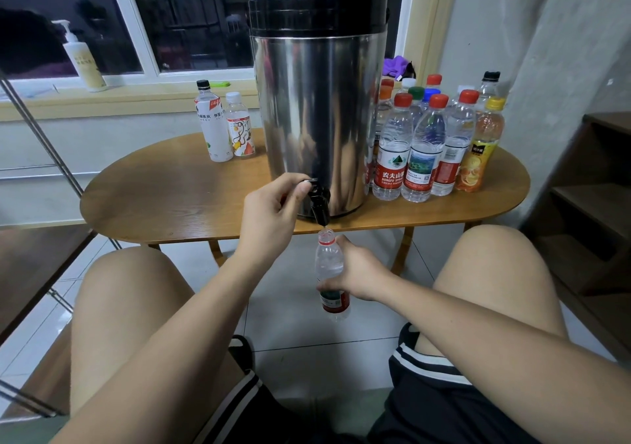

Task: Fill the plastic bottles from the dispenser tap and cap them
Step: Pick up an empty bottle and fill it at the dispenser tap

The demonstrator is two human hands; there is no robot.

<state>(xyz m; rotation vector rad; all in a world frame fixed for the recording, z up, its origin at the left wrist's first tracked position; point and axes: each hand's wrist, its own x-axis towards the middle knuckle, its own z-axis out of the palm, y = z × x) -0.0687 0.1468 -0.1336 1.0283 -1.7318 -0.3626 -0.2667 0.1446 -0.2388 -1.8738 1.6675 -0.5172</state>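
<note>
A steel dispenser (317, 102) with a black lid stands on the oval wooden table (177, 198). Its black tap (319, 204) juts over the table's front edge. My left hand (273, 211) pinches the tap's small lever between thumb and forefinger. Below the spout, my right hand (355, 269) grips an uncapped clear bottle (329, 259) with a red label, held upright with its mouth right under the tap. The bottle looks partly filled.
Several capped bottles (426, 146) crowd the table right of the dispenser, including an orange juice bottle (478, 150). Two white-labelled bottles (225, 126) stand to its left. A pump bottle (83, 58) sits on the windowsill. Wooden steps (587, 204) rise at right; my knees flank the bottle.
</note>
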